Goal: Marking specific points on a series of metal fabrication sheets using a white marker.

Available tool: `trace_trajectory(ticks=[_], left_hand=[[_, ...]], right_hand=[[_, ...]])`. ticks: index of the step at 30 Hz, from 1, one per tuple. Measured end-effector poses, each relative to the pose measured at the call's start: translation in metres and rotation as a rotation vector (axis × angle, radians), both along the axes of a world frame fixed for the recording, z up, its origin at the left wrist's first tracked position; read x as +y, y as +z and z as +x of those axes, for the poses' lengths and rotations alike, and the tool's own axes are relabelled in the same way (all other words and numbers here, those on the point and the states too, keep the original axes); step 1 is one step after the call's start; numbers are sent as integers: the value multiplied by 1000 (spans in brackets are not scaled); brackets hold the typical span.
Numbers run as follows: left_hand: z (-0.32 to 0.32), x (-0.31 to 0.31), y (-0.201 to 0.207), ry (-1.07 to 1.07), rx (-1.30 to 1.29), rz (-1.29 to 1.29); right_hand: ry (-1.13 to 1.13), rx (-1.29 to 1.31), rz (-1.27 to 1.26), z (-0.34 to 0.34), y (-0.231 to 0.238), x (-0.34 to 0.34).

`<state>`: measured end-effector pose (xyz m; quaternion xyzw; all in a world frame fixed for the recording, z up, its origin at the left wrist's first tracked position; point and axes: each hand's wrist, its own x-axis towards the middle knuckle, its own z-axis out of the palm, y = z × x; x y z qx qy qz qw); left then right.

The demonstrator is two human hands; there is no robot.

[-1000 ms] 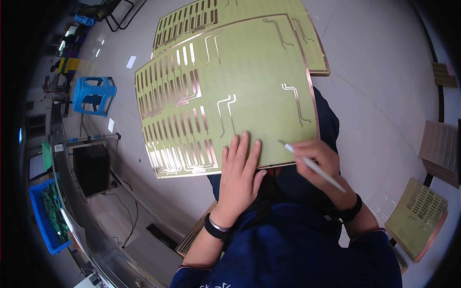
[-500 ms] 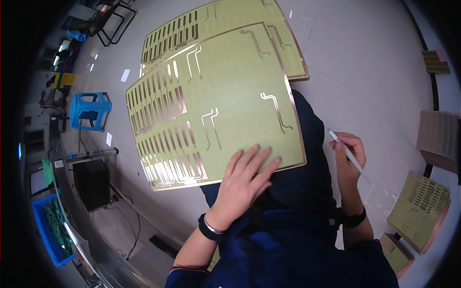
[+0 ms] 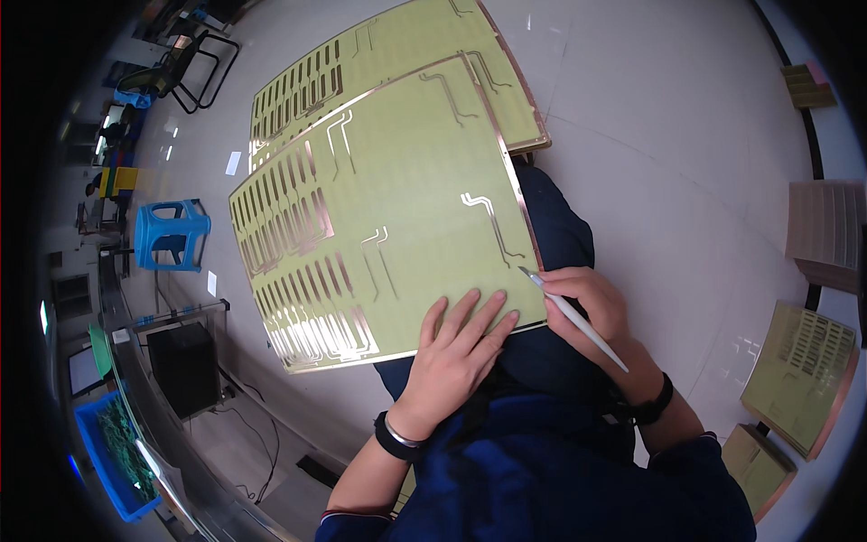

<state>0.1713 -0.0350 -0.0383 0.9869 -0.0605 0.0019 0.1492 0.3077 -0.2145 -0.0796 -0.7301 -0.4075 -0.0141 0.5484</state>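
Copper-traced panel (image 3: 411, 217), probably stiff, best edge-held, lies beneath flattened left hand (image 3: 454, 350); at four o'clock, right grip (image 3: 589, 309) pinches pen-shaped tool (image 3: 582, 325).

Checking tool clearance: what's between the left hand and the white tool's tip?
Only bare pale green board lies between the left hand and the tip of the white pen-like tool, seen in the head view.

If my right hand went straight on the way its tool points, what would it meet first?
Likely the pale green board: your right hand aims the white tool toward the bent lines near the board's right edge. Whether the tip touches it is unclear.
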Motion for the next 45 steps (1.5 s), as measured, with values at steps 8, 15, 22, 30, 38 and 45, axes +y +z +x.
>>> trace_trajectory(ticks=[8, 15, 22, 30, 38, 45], left_hand=[[26, -12, 2, 33, -33, -50], [26, -12, 2, 33, -23, -27], [27, -13, 2, 49, -27, -35], [27, -12, 5, 48, -28, -43], [12, -5, 2, -28, -61, -157], [17, -8, 4, -19, -62, -151]], right_hand=[[-12, -50, 11, 2, -5, 7], [-13, -72, -11, 2, -4, 7], [-20, -85, -20, 1, -7, 7], [-54, -31, 33, -2, -11, 7], [44, -16, 11, -6, -6, -15], [31, -88, -43, -6, -4, -12]])
